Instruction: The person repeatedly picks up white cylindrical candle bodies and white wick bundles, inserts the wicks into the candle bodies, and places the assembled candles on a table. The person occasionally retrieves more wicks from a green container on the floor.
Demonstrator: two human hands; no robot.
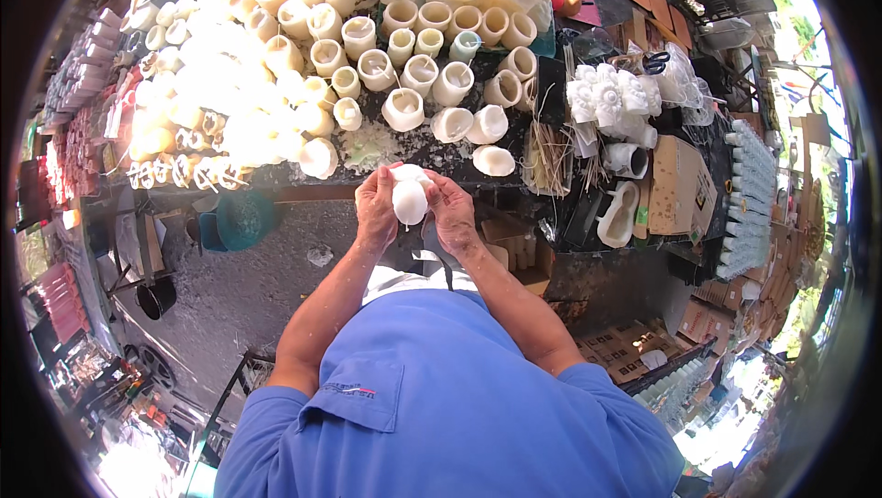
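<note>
A person in a blue shirt [478,397] holds a smooth, white rounded piece [410,203] between two bare hands, the left hand [375,206] gripping its left side and the right hand [452,213] its right, fingers drawn in close. The piece is held in front of the torso, at the near edge of a dark worktop [312,193] strewn with pale crumbs. Beyond it stand rows of cream, cup-shaped pieces [402,110], washed out by sunlight at left. To the right lie a bundle of thin tan sticks [548,163], a cluster of white flower-patterned pieces [608,98] and a cardboard box [682,190].
</note>
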